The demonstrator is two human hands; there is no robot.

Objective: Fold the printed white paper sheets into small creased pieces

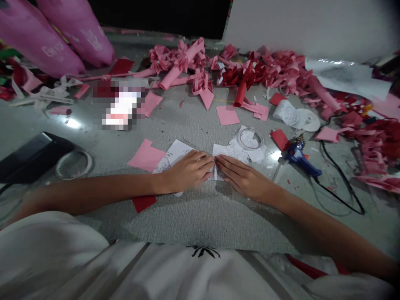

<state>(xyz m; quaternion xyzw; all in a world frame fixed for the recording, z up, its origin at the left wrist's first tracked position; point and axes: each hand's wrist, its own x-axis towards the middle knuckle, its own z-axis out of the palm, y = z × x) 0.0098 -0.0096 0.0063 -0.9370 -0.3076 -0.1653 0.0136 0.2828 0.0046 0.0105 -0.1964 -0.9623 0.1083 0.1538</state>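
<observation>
My left hand (186,171) and my right hand (243,176) meet at the middle of the table, fingertips almost touching. Between them is a small piece of white paper (215,175) with a crease, its lower edge showing under the fingers. Both hands are closed on it, fingers pressed together; the thumbs are hidden. A white sheet with dark print (179,151) lies partly beneath my left hand, next to a pink paper piece (146,155). Beyond my right hand, a roll of clear tape (251,138) rests on more printed scraps (234,153).
A blue glue gun (301,160) with a black cord lies at the right. Pink and red paper pieces (184,62) are heaped along the back. Another tape roll (74,164) and a black box-like object (36,156) sit at the left, below pink bags (40,41).
</observation>
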